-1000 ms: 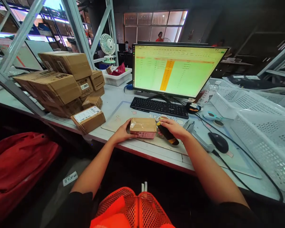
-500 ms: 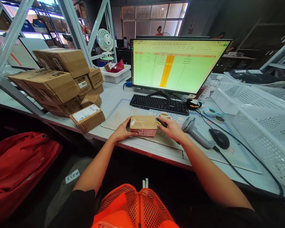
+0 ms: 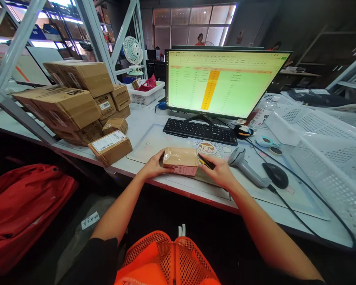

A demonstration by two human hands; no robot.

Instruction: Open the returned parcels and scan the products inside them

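A small taped cardboard box (image 3: 180, 157) with a pinkish printed label on its front side sits at the desk's front edge. My left hand (image 3: 153, 165) grips the box's left end, thumb along the front. Held in my right hand (image 3: 218, 170) is a slim black-and-yellow utility knife (image 3: 205, 161), pointing at the box's right end. The fingers partly hide the knife, and I cannot tell whether its blade is out. Beyond the box, a cartoon desk mat (image 3: 154, 138) lies under a black keyboard (image 3: 200, 131).
Cardboard boxes (image 3: 68, 107) are stacked at the left, with a labelled box (image 3: 110, 146) in front. A monitor (image 3: 222, 85) stands behind the keyboard. To the right lie a barcode scanner (image 3: 249, 168), a corded mouse (image 3: 275, 175) and white plastic baskets (image 3: 335, 166).
The box has shifted slightly toward me and turned a little, its right end coming nearer. My right hand has moved slightly nearer with the utility knife. My left hand keeps its grip.
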